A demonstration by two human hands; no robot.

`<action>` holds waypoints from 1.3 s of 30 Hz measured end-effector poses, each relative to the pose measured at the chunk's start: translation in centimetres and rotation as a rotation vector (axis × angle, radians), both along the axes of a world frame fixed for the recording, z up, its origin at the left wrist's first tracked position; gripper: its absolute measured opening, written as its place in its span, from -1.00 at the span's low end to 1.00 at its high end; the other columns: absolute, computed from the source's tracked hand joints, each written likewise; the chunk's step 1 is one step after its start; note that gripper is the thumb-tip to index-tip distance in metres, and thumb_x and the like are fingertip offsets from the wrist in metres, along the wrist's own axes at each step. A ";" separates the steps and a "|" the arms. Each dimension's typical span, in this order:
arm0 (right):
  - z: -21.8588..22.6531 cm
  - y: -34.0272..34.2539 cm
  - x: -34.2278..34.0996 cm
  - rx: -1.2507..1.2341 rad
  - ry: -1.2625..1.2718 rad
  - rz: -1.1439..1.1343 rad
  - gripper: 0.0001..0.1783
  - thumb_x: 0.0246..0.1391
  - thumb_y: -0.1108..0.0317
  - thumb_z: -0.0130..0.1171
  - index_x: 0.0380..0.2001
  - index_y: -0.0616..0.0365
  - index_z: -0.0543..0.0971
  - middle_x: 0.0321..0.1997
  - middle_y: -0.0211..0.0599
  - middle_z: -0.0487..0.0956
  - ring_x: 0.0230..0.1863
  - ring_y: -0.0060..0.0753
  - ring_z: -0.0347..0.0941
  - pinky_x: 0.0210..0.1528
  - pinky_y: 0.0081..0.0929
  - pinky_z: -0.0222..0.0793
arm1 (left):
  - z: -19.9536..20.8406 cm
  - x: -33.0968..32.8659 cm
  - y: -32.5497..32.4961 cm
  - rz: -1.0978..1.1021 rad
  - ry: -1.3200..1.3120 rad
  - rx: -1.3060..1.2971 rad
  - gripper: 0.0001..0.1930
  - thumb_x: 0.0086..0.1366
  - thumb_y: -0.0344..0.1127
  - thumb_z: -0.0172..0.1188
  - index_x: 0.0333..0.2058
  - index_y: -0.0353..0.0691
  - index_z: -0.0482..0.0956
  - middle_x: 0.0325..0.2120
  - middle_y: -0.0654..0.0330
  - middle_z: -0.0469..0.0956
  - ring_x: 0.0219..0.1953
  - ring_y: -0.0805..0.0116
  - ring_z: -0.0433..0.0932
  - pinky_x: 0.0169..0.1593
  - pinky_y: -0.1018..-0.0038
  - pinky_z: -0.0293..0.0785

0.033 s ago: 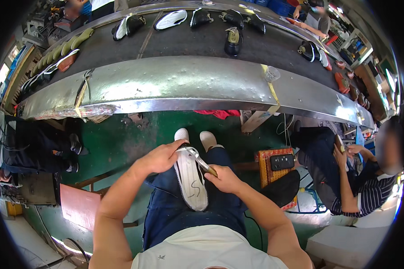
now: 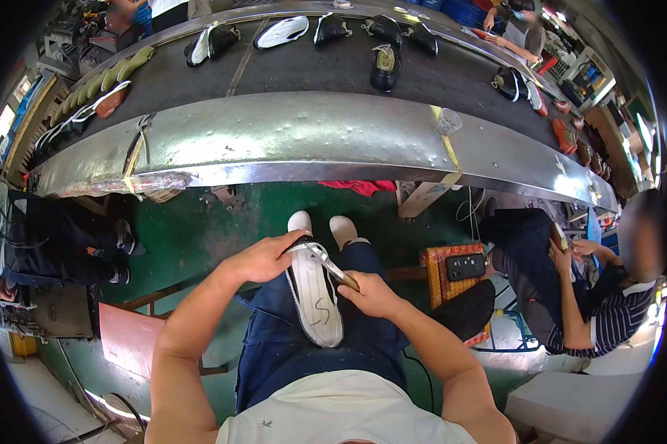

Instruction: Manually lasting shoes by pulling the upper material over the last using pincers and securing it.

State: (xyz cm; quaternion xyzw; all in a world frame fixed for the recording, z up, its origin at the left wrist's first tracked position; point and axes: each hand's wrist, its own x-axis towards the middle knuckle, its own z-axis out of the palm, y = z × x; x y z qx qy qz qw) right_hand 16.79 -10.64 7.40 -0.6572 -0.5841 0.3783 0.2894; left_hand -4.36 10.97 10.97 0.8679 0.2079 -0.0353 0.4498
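Note:
Across my lap lies a shoe (image 2: 316, 300), its white underside facing up and a dark handwritten mark near the end closest to me. My left hand (image 2: 265, 259) is closed around the shoe's far end, fingers at the dark edge of the upper. A pair of metal lasting pincers (image 2: 336, 271) is gripped by its handles in my right hand (image 2: 372, 296). The pincers' head reaches the shoe's far right rim, close to my left fingers. What the jaws hold, if anything, is too small to make out.
Ahead runs a metal-edged conveyor (image 2: 274, 137) carrying several shoes, with a clear plastic cup (image 2: 448, 122) on its rim. To my right, a phone (image 2: 466, 266) rests on a patterned seat, and a seated person (image 2: 600, 325) handles a shoe. Another person (image 2: 60, 240) stands left.
My left forearm has shifted slightly outward. Shoe and pincers stay nearly in place. The seated person's hands at the right have moved a little.

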 end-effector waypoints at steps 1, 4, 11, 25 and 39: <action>0.9 0.0 0.1 0.005 -0.001 -0.001 -0.65 0.28 0.17 0.16 -0.12 0.29 0.53 -0.27 0.13 0.62 -0.19 0.26 0.56 -0.11 -0.07 0.48 | 0.2 0.0 0.1 -0.001 -0.001 0.005 -0.40 0.38 -0.36 0.09 0.37 -0.30 0.23 0.19 -0.13 0.49 0.16 0.09 0.55 0.19 0.27 0.45; 2.3 -0.4 0.3 -0.116 -0.033 0.043 -0.67 0.29 0.18 0.14 -0.18 0.29 0.51 -0.25 0.14 0.61 -0.18 0.28 0.55 -0.12 0.00 0.45 | -0.5 0.0 -0.4 -0.019 -0.033 -0.107 -0.32 0.33 -0.39 0.09 0.41 -0.28 0.17 0.19 -0.06 0.50 0.17 0.12 0.53 0.20 0.29 0.45; 3.7 -2.6 -1.0 -0.050 -0.265 0.050 -0.73 0.28 0.25 0.13 -0.14 0.25 0.49 -0.18 0.14 0.62 -0.13 0.27 0.56 -0.09 0.04 0.44 | -6.2 2.5 -6.2 0.755 -0.506 -1.011 -0.44 0.42 -0.16 0.27 0.30 -0.24 0.37 0.08 0.20 0.49 0.07 0.40 0.47 0.20 0.41 0.40; 7.4 -4.1 -2.4 0.355 0.115 -0.276 -0.59 0.27 0.34 0.19 0.12 0.25 0.42 0.07 -0.06 0.63 0.04 -0.10 0.62 0.11 -0.30 0.47 | 2.3 -0.5 -13.6 0.131 -0.757 -0.026 -0.19 0.11 -0.32 0.50 0.32 -0.29 0.34 0.32 -0.28 0.24 0.40 -0.29 0.21 0.38 0.11 0.19; 6.0 -5.8 -3.2 0.579 0.514 0.053 -0.51 0.05 0.50 0.44 -0.03 0.14 0.40 -0.14 -0.16 0.62 -0.13 -0.16 0.59 -0.03 -0.27 0.51 | 3.7 -4.8 -19.8 0.220 -0.736 0.090 -0.31 -0.14 -0.27 0.65 0.08 -0.01 0.66 0.21 -0.05 0.32 0.20 -0.20 0.33 0.27 0.02 0.32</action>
